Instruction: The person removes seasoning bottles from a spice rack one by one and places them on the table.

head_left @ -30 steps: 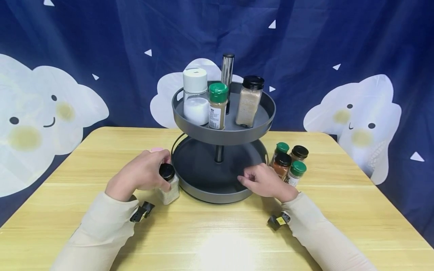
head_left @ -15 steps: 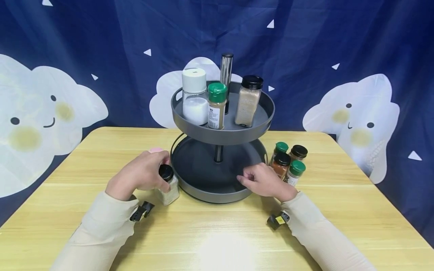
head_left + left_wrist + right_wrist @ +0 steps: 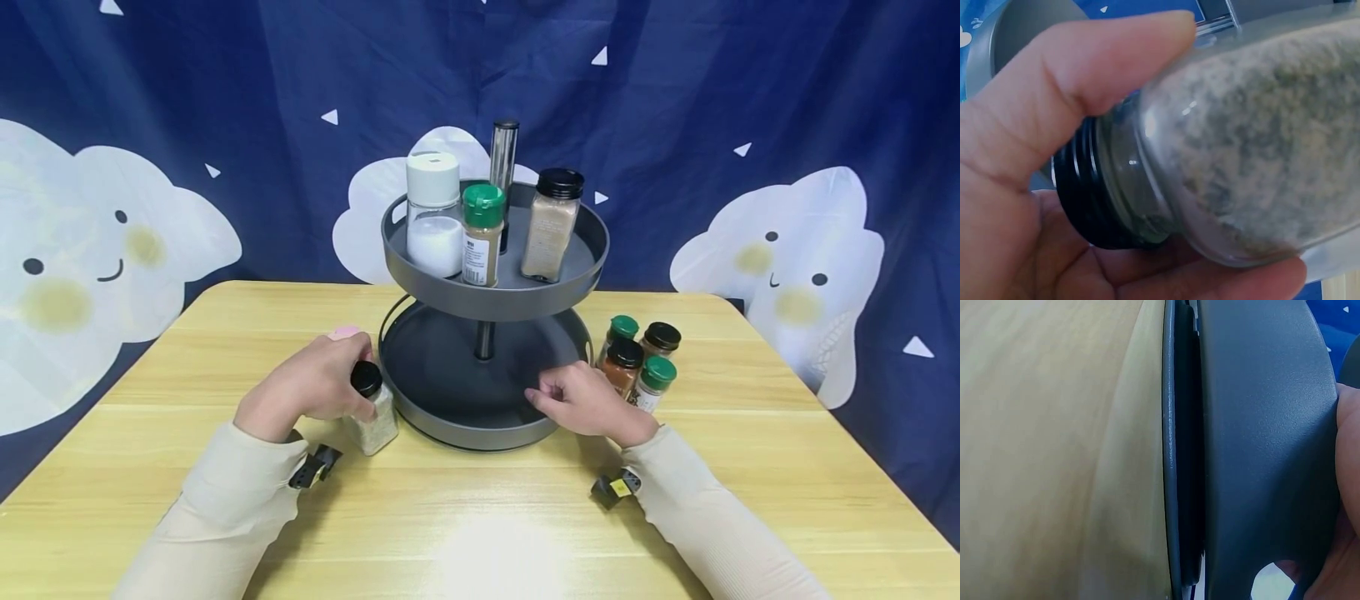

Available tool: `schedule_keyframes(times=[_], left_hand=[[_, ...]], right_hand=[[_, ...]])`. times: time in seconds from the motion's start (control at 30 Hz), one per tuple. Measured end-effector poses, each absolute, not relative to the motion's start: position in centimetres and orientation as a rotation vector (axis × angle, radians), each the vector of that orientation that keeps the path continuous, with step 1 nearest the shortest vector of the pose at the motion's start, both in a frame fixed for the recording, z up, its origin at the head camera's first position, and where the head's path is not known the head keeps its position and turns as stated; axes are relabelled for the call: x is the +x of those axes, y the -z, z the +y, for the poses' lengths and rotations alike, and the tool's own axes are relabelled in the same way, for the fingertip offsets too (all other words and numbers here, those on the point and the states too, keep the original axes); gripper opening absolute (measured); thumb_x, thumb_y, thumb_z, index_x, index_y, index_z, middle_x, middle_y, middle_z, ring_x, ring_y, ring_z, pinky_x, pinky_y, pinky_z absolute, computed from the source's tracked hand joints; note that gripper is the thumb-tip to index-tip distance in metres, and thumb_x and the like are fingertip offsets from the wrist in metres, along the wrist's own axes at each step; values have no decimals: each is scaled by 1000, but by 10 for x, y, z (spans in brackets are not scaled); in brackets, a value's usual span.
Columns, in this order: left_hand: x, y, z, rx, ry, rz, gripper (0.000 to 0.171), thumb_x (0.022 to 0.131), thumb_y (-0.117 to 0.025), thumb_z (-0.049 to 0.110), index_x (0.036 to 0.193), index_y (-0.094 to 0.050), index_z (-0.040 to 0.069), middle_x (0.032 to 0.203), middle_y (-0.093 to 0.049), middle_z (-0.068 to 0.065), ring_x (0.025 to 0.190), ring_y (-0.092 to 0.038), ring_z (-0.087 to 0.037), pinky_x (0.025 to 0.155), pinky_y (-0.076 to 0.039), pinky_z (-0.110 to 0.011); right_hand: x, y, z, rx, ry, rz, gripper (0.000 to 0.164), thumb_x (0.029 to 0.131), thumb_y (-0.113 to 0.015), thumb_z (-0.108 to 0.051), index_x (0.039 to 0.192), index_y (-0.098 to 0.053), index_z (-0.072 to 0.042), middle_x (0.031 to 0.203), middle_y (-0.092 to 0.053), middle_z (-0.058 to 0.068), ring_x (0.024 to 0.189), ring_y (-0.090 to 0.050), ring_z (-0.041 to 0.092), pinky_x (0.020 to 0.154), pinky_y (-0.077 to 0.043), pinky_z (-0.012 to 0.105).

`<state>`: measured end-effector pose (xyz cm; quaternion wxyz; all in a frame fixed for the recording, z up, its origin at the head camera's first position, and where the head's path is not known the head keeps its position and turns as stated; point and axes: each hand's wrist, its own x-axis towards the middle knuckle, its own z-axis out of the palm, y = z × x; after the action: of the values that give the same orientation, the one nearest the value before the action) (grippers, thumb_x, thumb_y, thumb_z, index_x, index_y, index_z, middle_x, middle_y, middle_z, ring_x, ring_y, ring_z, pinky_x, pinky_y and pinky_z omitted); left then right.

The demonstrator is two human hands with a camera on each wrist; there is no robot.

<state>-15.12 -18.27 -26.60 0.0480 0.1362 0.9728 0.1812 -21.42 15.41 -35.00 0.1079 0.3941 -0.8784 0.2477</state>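
Observation:
My left hand [image 3: 318,379] grips a square glass spice jar [image 3: 1260,144] by its black-lidded upper part. In the left wrist view, thumb and fingers lie on either side of its neck, with pale, green-flecked seasoning inside. The jar stands left of a dark grey two-tier turntable [image 3: 465,432]. My right hand [image 3: 588,400], fingers bent, is over the right front rim of the lower tray. In the right wrist view it shows at the rim's top edge, and skin shows through the handle cutout; most of its fingers are hidden, so I cannot tell whether they hold the rim.
The upper tray [image 3: 487,304] carries a white-capped shaker [image 3: 433,217], a green-capped bottle [image 3: 482,237] and a black-lidded jar [image 3: 552,225]. Beside the right hand stand several jars, including an orange-brown one [image 3: 622,371] and a green-capped one [image 3: 655,383]. The wooden table [image 3: 390,533] runs forward.

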Motion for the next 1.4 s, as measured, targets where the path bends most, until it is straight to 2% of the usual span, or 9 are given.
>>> schedule_keyframes(times=[0.53, 0.9, 1.07, 1.23, 1.4], left_hand=[[-148, 261, -184, 439, -549, 3005, 42, 62, -85, 22, 89, -55, 10, 84, -58, -5, 77, -52, -25, 68, -46, -37], [-146, 252, -182, 442, -629, 3069, 39, 74, -79, 32, 94, -56, 9, 87, -65, -8, 79, -56, -26, 70, -48, -41], [-144, 253, -178, 473, -742, 3103, 38, 79, -76, 33, 97, -56, 6, 95, -69, -13, 88, -61, -28, 79, -51, -47], [-141, 255, -174, 540, -772, 3170, 34, 79, -75, 30, 96, -58, 5, 88, -65, -12, 78, -57, -25, 74, -50, -44], [-139, 255, -166, 603, -799, 3217, 33, 79, -76, 28, 99, -61, 6, 65, -59, -6, 62, -51, -19, 66, -46, -39]], right_hand=[[-216, 351, 154, 1163, -735, -2565, 41, 86, -65, -22, 52, -43, -22, 46, -34, -15, 42, -36, 1, 39, -25, 19], [-216, 349, 154, 1170, -745, -2561, 40, 85, -66, -21, 52, -44, -22, 47, -35, -14, 43, -37, 1, 39, -27, 20], [-217, 349, 155, 1173, -755, -2570, 39, 86, -66, -22, 53, -45, -23, 47, -37, -15, 43, -38, 1, 39, -27, 20], [-216, 347, 155, 1213, -794, -2569, 39, 86, -66, -21, 54, -45, -23, 47, -37, -15, 43, -38, 0, 40, -28, 18], [-214, 341, 156, 1226, -814, -2521, 37, 85, -67, -18, 55, -46, -22, 48, -37, -14, 44, -37, 0, 42, -30, 20]])
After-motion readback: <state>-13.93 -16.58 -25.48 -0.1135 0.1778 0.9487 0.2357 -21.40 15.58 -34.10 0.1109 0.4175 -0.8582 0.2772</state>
